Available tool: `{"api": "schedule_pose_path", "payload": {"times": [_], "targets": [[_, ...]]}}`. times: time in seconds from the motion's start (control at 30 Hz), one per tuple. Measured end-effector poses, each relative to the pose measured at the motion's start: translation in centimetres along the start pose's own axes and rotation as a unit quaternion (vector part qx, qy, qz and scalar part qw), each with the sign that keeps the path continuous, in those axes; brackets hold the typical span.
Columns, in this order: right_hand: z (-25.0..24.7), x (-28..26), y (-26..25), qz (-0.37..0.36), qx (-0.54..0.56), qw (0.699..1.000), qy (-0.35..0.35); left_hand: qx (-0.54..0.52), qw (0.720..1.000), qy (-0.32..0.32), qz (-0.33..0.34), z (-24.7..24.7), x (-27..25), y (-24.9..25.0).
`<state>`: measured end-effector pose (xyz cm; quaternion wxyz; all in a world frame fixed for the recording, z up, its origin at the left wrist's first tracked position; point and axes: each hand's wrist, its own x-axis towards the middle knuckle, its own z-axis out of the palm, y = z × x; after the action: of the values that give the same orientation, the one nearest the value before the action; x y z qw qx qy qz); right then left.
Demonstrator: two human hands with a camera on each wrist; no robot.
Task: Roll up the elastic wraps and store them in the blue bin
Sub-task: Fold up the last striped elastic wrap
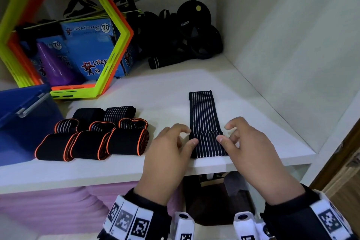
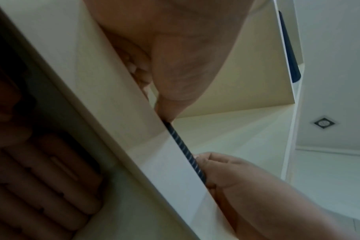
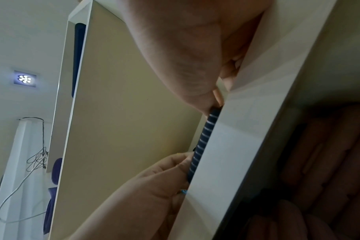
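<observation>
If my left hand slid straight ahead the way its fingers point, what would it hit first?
Probably the striped wrap: the left hand angles toward its folded near end, thumb already touching that edge. Beyond it the white shelf looks free.

White shelf [image 1: 243, 87] carries it all. Striped wrap [image 1: 202, 115] lies flat btwn the hands, near end folded over at shelf's front edge. Just left of the left hand: rolled wraps [image 1: 93, 132], some w/ orange edging. Further left, blue bin [image 1: 23, 122]. Beyond the hands, toward the back: hex rings [image 1: 109, 48] propped up, blue boxes [image 1: 91, 45], black gear [image 1: 187, 33].
</observation>
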<state>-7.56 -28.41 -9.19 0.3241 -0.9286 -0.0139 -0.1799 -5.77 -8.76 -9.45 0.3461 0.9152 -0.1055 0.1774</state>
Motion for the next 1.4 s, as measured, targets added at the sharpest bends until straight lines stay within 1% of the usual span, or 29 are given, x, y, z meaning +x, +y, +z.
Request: {"api": "schedule_pose_path", "payload": {"times": [0.07,0.13,0.2,0.27,0.33,0.37,0.43,0.6,0.7,0.83,0.93,1.0,1.07,1.13,1.23,1.33,1.4], "targets": [[-0.1,0.0,-0.1,-0.023,-0.010,1.000,-0.005,-0.016,0.999,0.003,0.032,0.2,-0.3,-0.3],[-0.2,0.0,0.1,-0.042,-0.030,0.998,-0.020,-0.002,0.999,-0.002,0.053,0.3,-0.4,-0.4],[-0.5,0.0,0.5,-0.047,-0.021,0.997,-0.051,0.014,0.998,-0.031,0.043,0.0,-0.5,-0.5],[-1.2,0.2,1.0,-0.050,0.005,0.994,-0.098,0.015,0.996,-0.078,0.027,-0.6,-0.5,-0.7],[-1.7,0.4,1.5,-0.051,0.012,0.989,-0.140,0.020,0.992,-0.120,0.028,-1.1,-0.5,-1.1],[-1.8,0.5,1.8,-0.052,0.014,0.987,-0.149,0.020,0.990,-0.135,0.030,-1.3,-0.4,-1.2],[-1.7,0.7,2.1,-0.056,0.016,0.988,-0.142,0.005,0.989,-0.142,0.031,-1.4,-0.2,-1.4],[-1.1,0.9,1.7,-0.059,0.015,0.992,-0.111,-0.015,0.993,-0.105,0.043,-0.9,-0.1,-1.4],[-0.8,0.6,1.6,-0.065,0.017,0.993,-0.094,-0.026,0.996,-0.084,0.004,-0.5,0.1,-0.9],[-0.4,0.2,1.6,-0.068,0.006,0.996,-0.062,-0.015,0.996,-0.077,-0.038,-0.4,0.3,-0.2],[-0.3,0.1,1.3,-0.056,0.008,0.997,-0.047,-0.022,0.996,-0.063,-0.055,-0.2,0.4,-0.1],[-0.3,0.1,1.2,-0.042,0.010,0.998,-0.044,-0.027,0.997,-0.042,-0.056,0.0,0.2,-0.1],[-0.2,0.0,1.1,-0.029,0.008,0.999,-0.040,-0.057,0.996,-0.006,-0.062,0.3,0.0,-0.2],[-0.2,-0.2,1.0,-0.020,0.024,0.999,-0.023,-0.114,0.991,0.018,-0.075,0.4,-0.3,-0.3],[-0.4,-0.5,1.0,-0.023,0.049,0.998,-0.017,-0.145,0.987,0.018,-0.061,0.2,-0.7,-0.3],[0.0,-0.3,1.1,-0.046,0.016,0.999,-0.021,-0.130,0.991,0.020,-0.027,0.0,-1.0,-0.6],[0.2,-0.2,1.3,-0.067,-0.008,0.998,-0.019,-0.110,0.994,0.006,0.011,-0.2,-1.1,-1.1]]}}
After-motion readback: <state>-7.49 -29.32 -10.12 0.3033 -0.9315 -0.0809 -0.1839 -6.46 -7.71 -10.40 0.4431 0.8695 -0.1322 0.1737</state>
